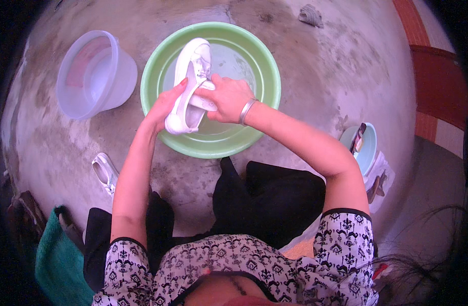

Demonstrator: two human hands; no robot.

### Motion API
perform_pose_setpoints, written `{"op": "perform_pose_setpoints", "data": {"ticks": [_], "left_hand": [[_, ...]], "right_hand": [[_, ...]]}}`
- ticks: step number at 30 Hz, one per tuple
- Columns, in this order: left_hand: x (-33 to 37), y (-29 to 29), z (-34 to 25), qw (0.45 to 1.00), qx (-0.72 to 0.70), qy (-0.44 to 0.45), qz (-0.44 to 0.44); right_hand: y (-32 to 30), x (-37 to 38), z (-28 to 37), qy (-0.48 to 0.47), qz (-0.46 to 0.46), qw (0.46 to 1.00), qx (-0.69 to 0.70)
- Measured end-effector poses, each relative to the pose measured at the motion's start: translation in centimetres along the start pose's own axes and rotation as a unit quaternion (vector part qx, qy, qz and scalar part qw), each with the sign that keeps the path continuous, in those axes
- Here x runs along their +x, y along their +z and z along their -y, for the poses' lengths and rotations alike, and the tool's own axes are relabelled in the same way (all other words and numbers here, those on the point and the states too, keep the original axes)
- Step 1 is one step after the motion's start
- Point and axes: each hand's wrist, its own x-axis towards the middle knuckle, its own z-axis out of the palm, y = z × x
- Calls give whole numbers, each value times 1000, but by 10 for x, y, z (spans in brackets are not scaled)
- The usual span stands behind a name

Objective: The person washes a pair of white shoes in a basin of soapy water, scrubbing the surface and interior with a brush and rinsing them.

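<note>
Over the green basin (274, 86) I hold a white canvas shoe (193, 53), its toe pointing away from me and its opening facing up. My left hand (165, 107) is closed around the shoe's left side, with the thumb along the rim of the opening. From the right, my right hand (229, 99) grips the shoe by a white flap (203, 102) beside the laces. Whether that flap is the tongue or part of the side, I cannot tell. Some fingertips of both hands are hidden by the shoe. Shallow, pale water (234, 64) lies in the basin below.
A translucent plastic tub (127, 76) stands left of the basin. Another white shoe (105, 172) rests on the concrete floor (315, 81) near my left forearm. A small light-blue basin (367, 155) holding a dark-handled item is at right. A grey crumpled cloth (310, 16) lies far off.
</note>
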Motion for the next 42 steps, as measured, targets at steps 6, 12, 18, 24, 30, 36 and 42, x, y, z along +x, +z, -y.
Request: {"op": "perform_pose_setpoints", "data": {"ticks": [6, 12, 18, 24, 30, 36, 42], "left_hand": [[-8, -19, -2, 998, 55, 11, -39], [-27, -47, -8, 991, 71, 63, -95], [-55, -94, 2, 983, 9, 122, -139], [-51, -142, 12, 985, -10, 170, -36], [-51, -135, 32, 972, -149, 177, -46], [-52, -144, 44, 927, -327, 147, 110], [-56, -132, 39, 932, -316, 149, 97]], "right_hand": [[21, -4, 35, -20, 103, 994, 40], [41, 26, 46, -19, 64, 998, 16], [32, 57, 57, -130, 33, 987, 89], [45, 71, 66, -165, -21, 983, 79], [13, 62, 69, -160, 19, 976, 149], [-14, 66, 81, -182, 33, 960, 211], [-13, 57, 99, -185, -5, 978, 95]]}}
